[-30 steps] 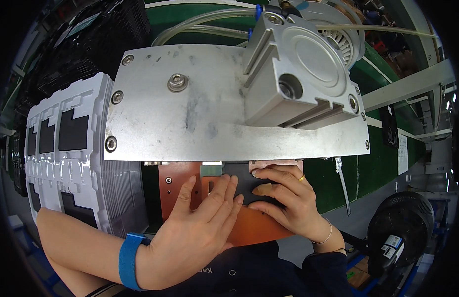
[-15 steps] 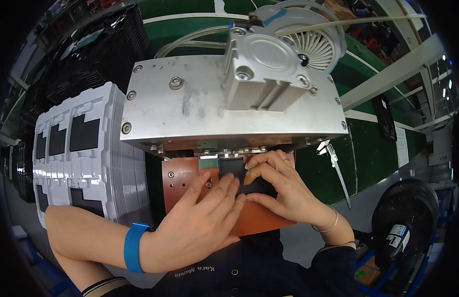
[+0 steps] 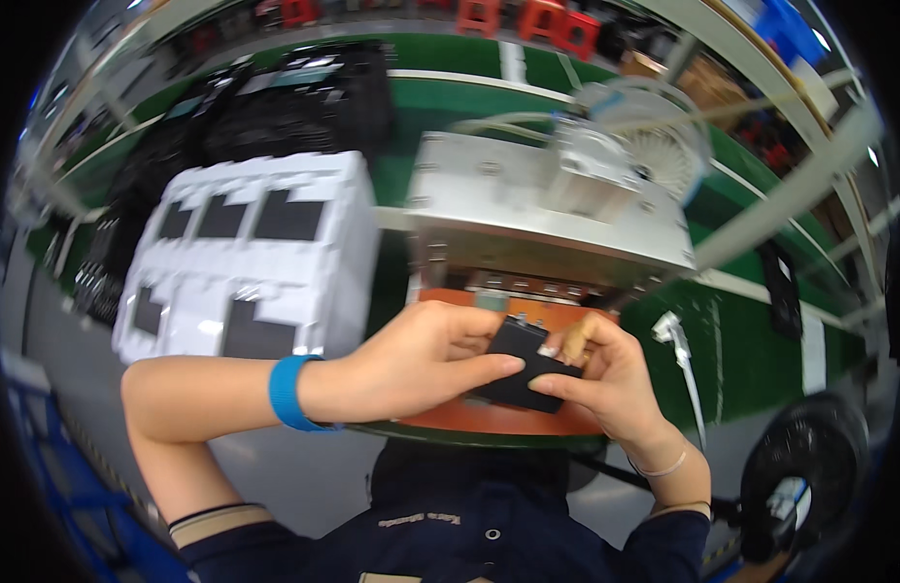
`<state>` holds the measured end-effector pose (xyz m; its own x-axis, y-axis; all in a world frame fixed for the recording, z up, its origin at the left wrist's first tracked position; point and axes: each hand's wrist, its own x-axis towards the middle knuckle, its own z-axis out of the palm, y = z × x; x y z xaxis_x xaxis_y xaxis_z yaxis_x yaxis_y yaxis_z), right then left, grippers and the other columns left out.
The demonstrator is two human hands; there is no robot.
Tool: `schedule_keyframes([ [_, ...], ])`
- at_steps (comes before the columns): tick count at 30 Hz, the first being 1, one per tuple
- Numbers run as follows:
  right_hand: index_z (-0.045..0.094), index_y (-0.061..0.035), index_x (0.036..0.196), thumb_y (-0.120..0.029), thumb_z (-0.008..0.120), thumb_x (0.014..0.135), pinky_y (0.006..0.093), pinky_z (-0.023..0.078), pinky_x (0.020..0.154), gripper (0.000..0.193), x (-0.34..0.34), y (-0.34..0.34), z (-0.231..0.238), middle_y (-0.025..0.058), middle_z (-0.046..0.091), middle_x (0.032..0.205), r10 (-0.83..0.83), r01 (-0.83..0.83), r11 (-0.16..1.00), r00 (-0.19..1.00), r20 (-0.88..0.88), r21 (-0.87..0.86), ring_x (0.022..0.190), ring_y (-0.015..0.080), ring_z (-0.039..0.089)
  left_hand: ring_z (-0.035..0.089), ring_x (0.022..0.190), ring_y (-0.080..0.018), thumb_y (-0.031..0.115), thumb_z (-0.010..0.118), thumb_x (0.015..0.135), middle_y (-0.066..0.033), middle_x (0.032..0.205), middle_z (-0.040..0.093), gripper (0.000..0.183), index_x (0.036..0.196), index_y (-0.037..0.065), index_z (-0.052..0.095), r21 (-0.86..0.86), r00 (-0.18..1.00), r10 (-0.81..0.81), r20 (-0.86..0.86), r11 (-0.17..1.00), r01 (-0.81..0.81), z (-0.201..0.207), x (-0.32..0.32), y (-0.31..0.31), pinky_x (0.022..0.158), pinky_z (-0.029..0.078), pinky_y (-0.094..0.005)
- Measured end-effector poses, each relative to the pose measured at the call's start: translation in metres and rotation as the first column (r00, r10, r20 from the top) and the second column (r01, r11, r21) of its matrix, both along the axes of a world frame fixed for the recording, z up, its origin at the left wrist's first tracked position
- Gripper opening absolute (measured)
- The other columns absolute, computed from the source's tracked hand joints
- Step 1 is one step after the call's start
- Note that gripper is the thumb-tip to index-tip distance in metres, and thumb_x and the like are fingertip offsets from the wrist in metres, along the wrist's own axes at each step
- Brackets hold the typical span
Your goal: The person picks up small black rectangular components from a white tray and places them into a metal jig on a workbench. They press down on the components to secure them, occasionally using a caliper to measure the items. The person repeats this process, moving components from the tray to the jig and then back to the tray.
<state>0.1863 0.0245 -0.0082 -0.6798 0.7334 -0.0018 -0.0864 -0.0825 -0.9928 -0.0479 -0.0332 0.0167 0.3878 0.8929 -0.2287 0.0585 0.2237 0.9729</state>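
Vs prev frame: blk flat part (image 3: 533, 365) was down on orange plate (image 3: 450, 418) at press (image 3: 508, 199) front edge; now it's up over the plate, tilted, btwn both hands. L hand (image 3: 416, 361): thumb on top, pinching L side, fingers partly hidden. R hand (image 3: 605, 374): narrow pinch, R edge.

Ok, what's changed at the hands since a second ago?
The black piece has come away from the metal block toward the person, seemingly lifted off the orange plate. The left hand, flat-fingered before, now grips it, thumb on top; the right hand still holds it too. The view has swung. The white tray stack and caliper stay put.
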Motion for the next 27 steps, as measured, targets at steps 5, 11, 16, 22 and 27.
schedule_keyframes([
  [5,0.054,0.0010,0.111,0.007,0.072,0.083,0.0289,0.056,0.086,0.034,-0.038,-0.010,0.013,0.0114,0.056,0.118,0.116,-0.120,0.991,0.991,-0.069,-0.056,0.107,0.0174,0.062,0.058,0.082,-0.0016,0.006,0.064,0.095,0.0009,0.096,0.067,0.021,0.115,-0.001,0.063,0.191,0.866,0.468,-0.175,0.879,-0.436,0.041,-0.075,-0.063,0.070,0.047,-0.0188],
  [11,0.058,-0.0006,0.111,-0.002,0.071,0.088,0.0265,0.054,0.085,0.027,-0.073,-0.002,0.004,0.0074,0.060,0.112,0.322,-0.320,0.945,0.946,0.025,-0.066,0.105,0.0131,0.061,0.068,0.089,-0.0093,0.022,0.069,0.093,-0.0023,0.101,0.071,0.031,0.119,0.006,0.066,0.158,0.660,0.733,-0.162,0.680,-0.716,0.034,-0.154,-0.098,0.073,0.056,-0.0244],
  [16,0.061,-0.0002,0.109,-0.006,0.070,0.090,0.0252,0.052,0.085,0.022,-0.084,-0.007,0.002,0.0049,0.063,0.109,0.399,-0.400,0.916,0.915,0.059,0.006,0.094,0.0101,0.063,0.069,0.091,-0.0108,0.026,0.070,0.091,-0.0041,0.101,0.072,0.034,0.119,0.006,0.067,0.118,0.665,0.711,-0.226,0.698,-0.706,0.032,-0.170,-0.100,0.070,0.057,-0.0255],
  [22,0.063,0.0017,0.112,-0.007,0.070,0.090,0.0229,0.052,0.079,0.025,-0.098,-0.017,0.023,0.0042,0.064,0.104,0.326,-0.338,0.934,0.939,0.111,0.119,0.091,0.0079,0.061,0.069,0.086,-0.0086,0.022,0.069,0.093,-0.0027,0.099,0.073,0.030,0.118,0.005,0.066,0.162,0.750,0.636,-0.181,0.771,-0.616,0.032,-0.152,-0.093,0.069,0.057,-0.0241],
  [27,0.065,0.0041,0.117,-0.018,0.071,0.091,0.0206,0.048,0.070,0.035,-0.133,-0.005,0.027,0.0018,0.065,0.091,0.236,-0.246,0.954,0.969,0.074,0.174,0.081,0.0048,0.057,0.067,0.080,-0.0046,0.019,0.068,0.094,0.0001,0.092,0.073,0.027,0.118,0.006,0.065,0.122,0.829,0.536,-0.161,0.844,-0.522,0.036,-0.121,-0.083,0.066,0.055,-0.0207],
])
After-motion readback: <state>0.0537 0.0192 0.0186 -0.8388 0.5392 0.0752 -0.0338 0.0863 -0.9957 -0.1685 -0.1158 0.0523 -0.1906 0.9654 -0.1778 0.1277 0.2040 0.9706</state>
